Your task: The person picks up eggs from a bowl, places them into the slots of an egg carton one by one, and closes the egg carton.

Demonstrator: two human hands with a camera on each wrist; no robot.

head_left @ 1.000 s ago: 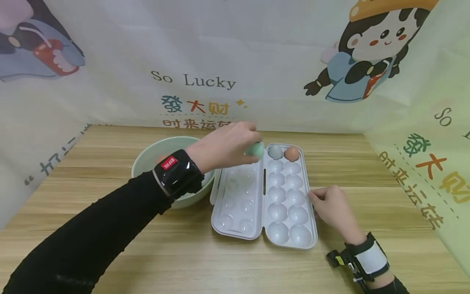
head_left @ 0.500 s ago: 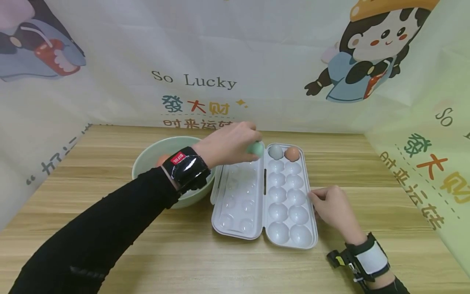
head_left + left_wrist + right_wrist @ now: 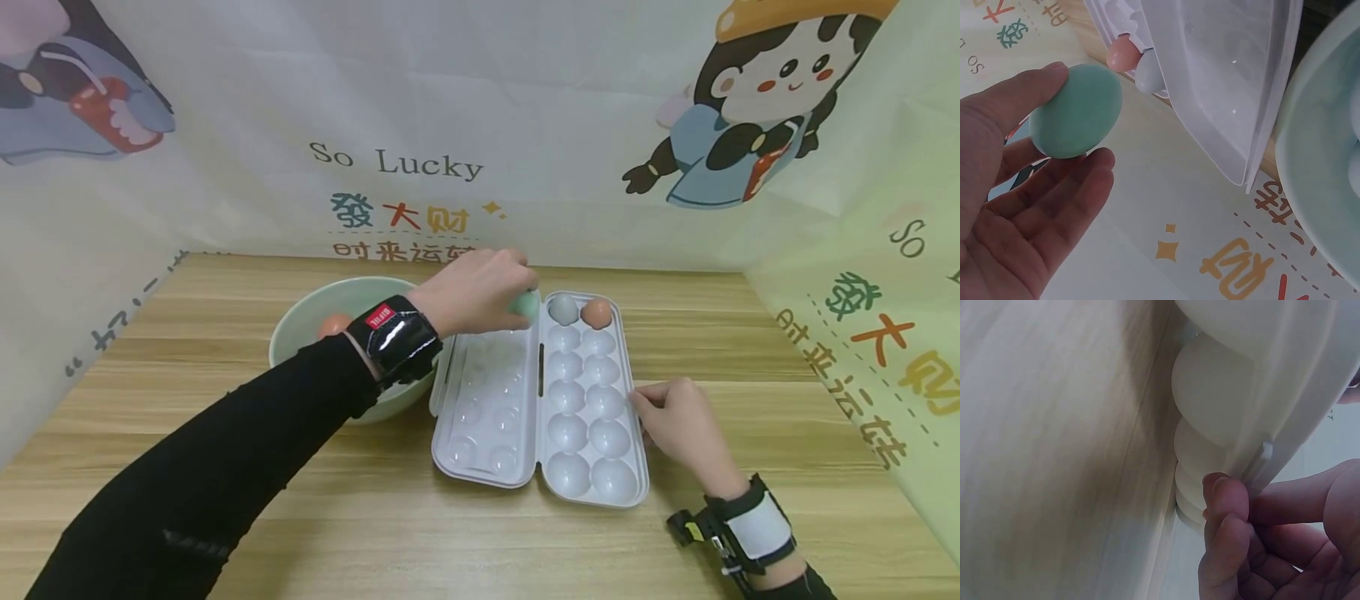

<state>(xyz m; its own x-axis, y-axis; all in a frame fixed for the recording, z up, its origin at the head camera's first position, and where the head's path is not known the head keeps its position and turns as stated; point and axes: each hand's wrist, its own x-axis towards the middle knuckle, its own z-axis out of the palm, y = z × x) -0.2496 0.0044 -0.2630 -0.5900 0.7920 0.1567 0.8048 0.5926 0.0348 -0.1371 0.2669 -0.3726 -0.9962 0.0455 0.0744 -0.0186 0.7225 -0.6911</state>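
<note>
Over the far end of the egg carton's lid, my left hand [image 3: 480,292] pinches a green egg [image 3: 1079,112] between thumb and fingers. The white plastic egg carton [image 3: 592,492] lies unfolded on the table, its lid [image 3: 487,475] to the left and its cupped half to the right. In the farthest row of cups sit a grey-blue egg [image 3: 563,309] and a brown egg [image 3: 597,313]. At the carton's right edge my right hand [image 3: 678,421] pinches the rim between thumb and fingers, as the right wrist view shows up close.
A pale green bowl [image 3: 292,317] stands left of the carton, against the lid's side. An orange-brown egg [image 3: 334,324] shows inside it; the left forearm hides part of the bowl. A printed backdrop [image 3: 570,125] rises behind the wooden table [image 3: 420,542].
My left wrist and forearm have shifted slightly to the right, uncovering the brown egg in the bowl. The green egg stays over the lid's far end. My right hand has not moved.
</note>
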